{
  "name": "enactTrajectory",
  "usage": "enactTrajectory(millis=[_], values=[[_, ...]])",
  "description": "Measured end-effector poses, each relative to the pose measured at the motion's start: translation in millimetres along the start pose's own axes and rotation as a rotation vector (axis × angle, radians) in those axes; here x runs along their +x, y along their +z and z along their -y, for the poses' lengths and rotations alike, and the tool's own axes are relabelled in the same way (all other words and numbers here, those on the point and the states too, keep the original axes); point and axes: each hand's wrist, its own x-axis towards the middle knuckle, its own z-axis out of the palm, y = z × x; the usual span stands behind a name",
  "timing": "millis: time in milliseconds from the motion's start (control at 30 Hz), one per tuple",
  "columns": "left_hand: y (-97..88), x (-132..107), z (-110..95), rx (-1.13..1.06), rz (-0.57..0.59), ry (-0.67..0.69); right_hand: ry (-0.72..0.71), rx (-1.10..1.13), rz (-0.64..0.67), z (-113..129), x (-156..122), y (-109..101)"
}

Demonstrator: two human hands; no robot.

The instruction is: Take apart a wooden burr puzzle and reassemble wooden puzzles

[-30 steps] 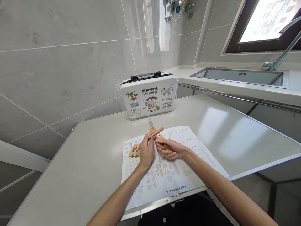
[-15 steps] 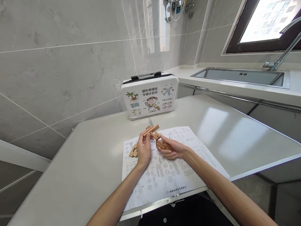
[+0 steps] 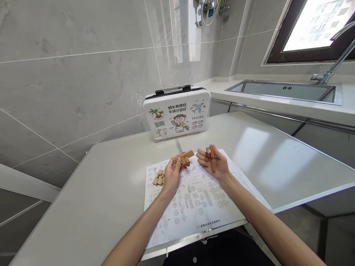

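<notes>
Daylight glares white through the window (image 3: pixel 314 26), leaving bright streaks across the glossy table (image 3: pixel 111 192).

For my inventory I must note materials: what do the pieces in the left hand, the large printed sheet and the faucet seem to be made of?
Pieces in the left hand: probably smooth wood, from the tan colour and crisp edges.
Large printed sheet: apparently matt paper, as it lies thin and flat.
Faucet: likely metal, perhaps chrome-plated, from its silvery shine.
</notes>
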Motion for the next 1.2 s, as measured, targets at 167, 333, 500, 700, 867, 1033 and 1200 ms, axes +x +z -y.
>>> enactTrajectory(millis=[167,333,500,700,867,1033,1200], values=[[-1.6,-0.8,-1.8,-0.169,0.003,-0.124,-0.044,-0.026,-0.104,-0.6,6.8,-6.4],[-5.2,2.1,-0.2,-0.241,0.005,-0.122,0.019,-0.106,-0.101,-7.3,9.3,-8.6],[-2.7,3.1,-0.8,-0.298,0.024,-0.123,0.108,-0.131,-0.058,-14.5,8.4,-5.4],[-0.9,2.8,-3.4,-0.316,0.021,-0.127,0.130,-0.257,0.015,-13.8,5.2,1.4],[-1.5,3.0,-3.5,-0.292,0.013,-0.128,0.112,-0.339,0.013,-14.9,4.9,4.4],[-2.0,3.7,-1.5,-0.285,0.030,-0.132,0.084,-0.373,-0.010,-18.8,5.9,2.9],[-2.5,4.1,-1.1,-0.341,0.029,-0.148,0.048,-0.423,-0.029,-21.5,6.3,0.9]])
